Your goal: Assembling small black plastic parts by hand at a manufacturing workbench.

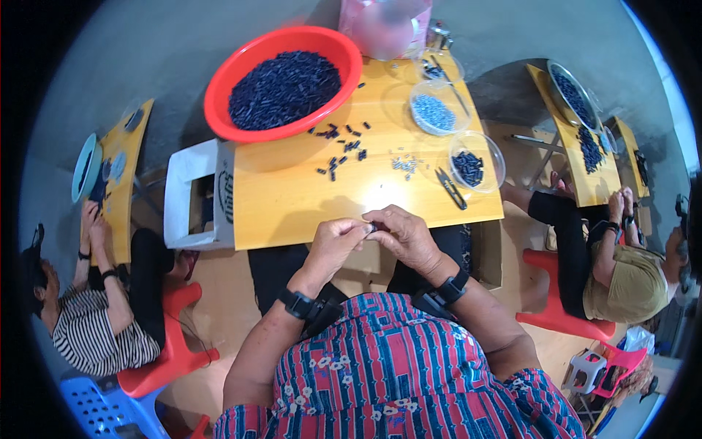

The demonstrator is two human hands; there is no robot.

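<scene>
Nearest to my camera is the wearer's patterned shirt (380, 358), red and blue with white flowers, before the front of the wooden table (292, 216), which I take as my landmark. To the left of the table sits a co-worker in a striped top (102, 340); to the right of it sits another person in an olive top (629, 285). Red basin (219, 110), holding very many short dark pieces (285, 88), stands at the table's back left. White cardboard box (183, 194) is beside the table's left side. At the middle of the table's front edge I see both hands meet: left hand (340, 246) and right hand (404, 238) are closed narrow at the fingertips, and together they pinch one small dark piece (374, 227), mostly covered by fingers. On the table's right part stand a clear bowl of dark pieces (499, 167) and, farther back, a clear bowl of light-blue parts (463, 121). Black snips (451, 190) lie at the table's front right. Loose dark pieces (352, 145) are scattered about the table's middle, with tiny pale bits (404, 165) to their right.
</scene>
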